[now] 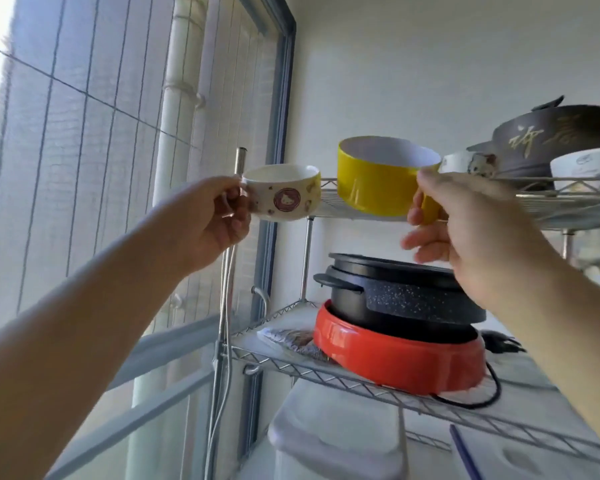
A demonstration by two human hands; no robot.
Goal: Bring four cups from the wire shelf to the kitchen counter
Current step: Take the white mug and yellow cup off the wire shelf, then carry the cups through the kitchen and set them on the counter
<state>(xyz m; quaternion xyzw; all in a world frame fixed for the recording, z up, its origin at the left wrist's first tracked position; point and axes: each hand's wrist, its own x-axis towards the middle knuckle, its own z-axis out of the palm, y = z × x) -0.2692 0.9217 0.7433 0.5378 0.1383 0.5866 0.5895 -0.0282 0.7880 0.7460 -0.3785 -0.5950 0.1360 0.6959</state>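
Observation:
My left hand (219, 220) grips the handle of a white cup with a red cartoon emblem (284, 194), held in the air just left of the wire shelf's top tier (568, 206). My right hand (465, 220) holds a yellow cup with a white inside (378, 178) by its handle, in front of the top tier's left end. Two more white cups stay on that tier: a small patterned one (468, 162) behind my right hand and another (586, 166) at the right edge.
A dark clay pot with gold script (548, 140) stands on the top tier. On the middle tier (291, 362) a black speckled pot (395, 292) sits on a red electric base (395, 358) with a black cord. A white lidded bin (326, 438) is below. A window (84, 168) fills the left.

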